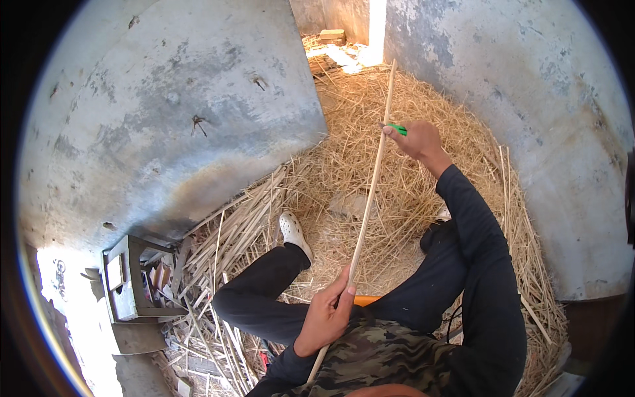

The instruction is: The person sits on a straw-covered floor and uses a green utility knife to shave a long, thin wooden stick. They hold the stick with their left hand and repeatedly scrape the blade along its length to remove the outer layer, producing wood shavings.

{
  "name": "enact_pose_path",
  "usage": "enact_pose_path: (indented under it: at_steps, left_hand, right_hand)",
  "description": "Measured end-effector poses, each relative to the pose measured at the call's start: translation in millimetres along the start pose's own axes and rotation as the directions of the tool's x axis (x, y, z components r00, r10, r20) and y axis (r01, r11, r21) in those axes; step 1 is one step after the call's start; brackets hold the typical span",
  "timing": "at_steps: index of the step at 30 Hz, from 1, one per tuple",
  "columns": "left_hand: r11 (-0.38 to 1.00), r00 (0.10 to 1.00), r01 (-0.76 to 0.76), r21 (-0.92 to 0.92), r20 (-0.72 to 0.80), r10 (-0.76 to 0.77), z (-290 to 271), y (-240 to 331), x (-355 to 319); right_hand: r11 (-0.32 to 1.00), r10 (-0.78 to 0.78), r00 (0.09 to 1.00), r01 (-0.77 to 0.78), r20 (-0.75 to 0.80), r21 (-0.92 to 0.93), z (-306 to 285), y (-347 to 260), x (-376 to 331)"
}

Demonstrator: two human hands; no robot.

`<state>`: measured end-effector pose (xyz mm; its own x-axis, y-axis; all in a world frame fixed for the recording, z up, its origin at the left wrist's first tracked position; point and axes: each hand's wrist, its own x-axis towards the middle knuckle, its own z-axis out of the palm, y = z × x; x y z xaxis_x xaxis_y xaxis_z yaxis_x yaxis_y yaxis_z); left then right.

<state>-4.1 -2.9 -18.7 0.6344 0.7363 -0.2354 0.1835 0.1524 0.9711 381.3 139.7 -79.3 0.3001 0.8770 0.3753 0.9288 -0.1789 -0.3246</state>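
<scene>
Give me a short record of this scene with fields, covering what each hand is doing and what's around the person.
Setting: person seated on a straw-covered floor between weathered grey walls
Left hand: gripping the lower part of a long thin stick
Right hand: holding a small green-handled tool against the stick, higher up
Stick: tilted, running from near the lap up toward the far wall
Nearby: pile of split sticks at left, small wooden box beside it
Footwear: white shoe on the left foot

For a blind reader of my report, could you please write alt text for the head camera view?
Seen from above, a seated person holds a long thin cane in the left hand, while the right hand presses a green-handled tool to it. Straw shavings cover the floor between grey walls.
</scene>
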Motion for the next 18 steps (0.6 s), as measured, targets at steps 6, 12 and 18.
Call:
enact_pose_path:
  at_steps: [6, 12, 18]
  left_hand:
    - [0.978, 0.99, 0.061, 0.198, 0.112, -0.084, -9.3, 8.2, -43.8]
    - [0.977, 0.982, 0.077, 0.198, 0.152, -0.108, -3.8, -2.8, -47.9]
    - [0.972, 0.977, 0.035, 0.233, 0.196, -0.082, 1.0, -5.1, -34.7]
  right_hand:
    - [0.977, 0.149, 0.986, -0.158, -0.07, -0.144, -14.3, 79.1, 24.8]
    - [0.968, 0.101, 0.989, -0.123, -0.109, -0.22, -5.2, 115.8, 13.9]
    - [0.954, 0.144, 0.985, -0.164, -0.096, -0.252, -10.8, 133.4, 2.9]
